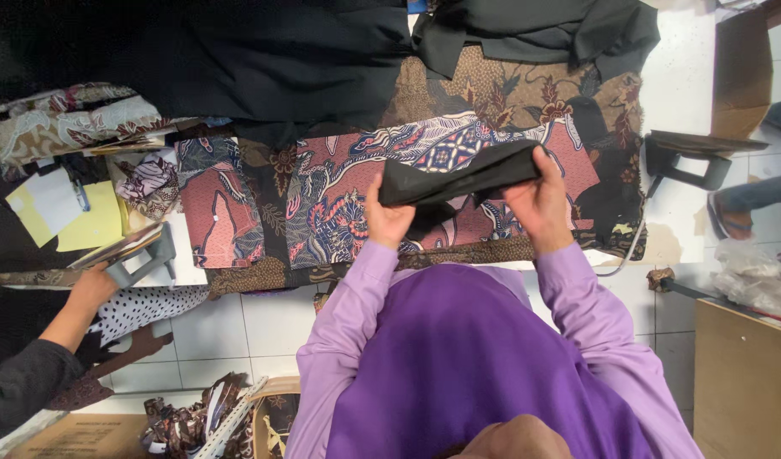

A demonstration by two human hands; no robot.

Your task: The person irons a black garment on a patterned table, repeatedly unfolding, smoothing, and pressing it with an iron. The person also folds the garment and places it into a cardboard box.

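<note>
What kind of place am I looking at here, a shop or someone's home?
Most likely a small tailoring or garment workshop. Both hands, left and right, hold a folded black cloth over patterned batik fabric. An iron sits beside it, and fabric scraps lie on the tiled floor.

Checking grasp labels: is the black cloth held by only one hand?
No, the left hand and right hand each grip an end of the folded black cloth.

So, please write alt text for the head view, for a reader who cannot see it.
Both hands, left hand and right hand, hold a folded black cloth over patterned batik fabric on a table. A co-worker's hand rests at left.
</note>
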